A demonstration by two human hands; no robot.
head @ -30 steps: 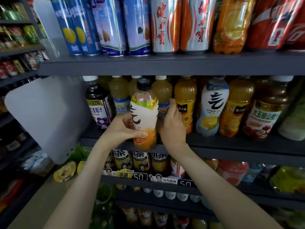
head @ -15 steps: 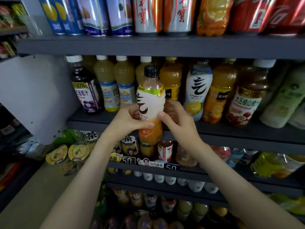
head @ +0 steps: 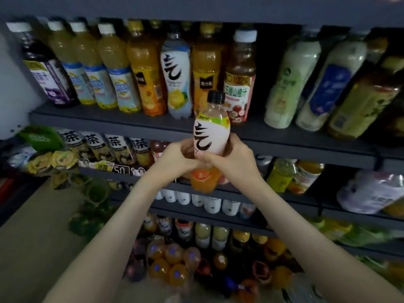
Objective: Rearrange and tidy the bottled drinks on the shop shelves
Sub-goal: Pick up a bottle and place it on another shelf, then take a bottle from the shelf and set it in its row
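The shelf (head: 105,118) bears a row of upright drinks (head: 150,73). In front of its edge the bottle (head: 211,136) stands upright in the air (white label, orange base). The left hand (head: 175,158) and right hand (head: 237,159) both grip its middle. Its cap (head: 216,96) is black.

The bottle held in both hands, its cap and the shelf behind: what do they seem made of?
The bottle looks like clear glossy plastic: the orange drink shows through below its white label. Its cap seems black plastic. The shelf looks like dark grey painted metal, matt, with no glare; the blur leaves that open.
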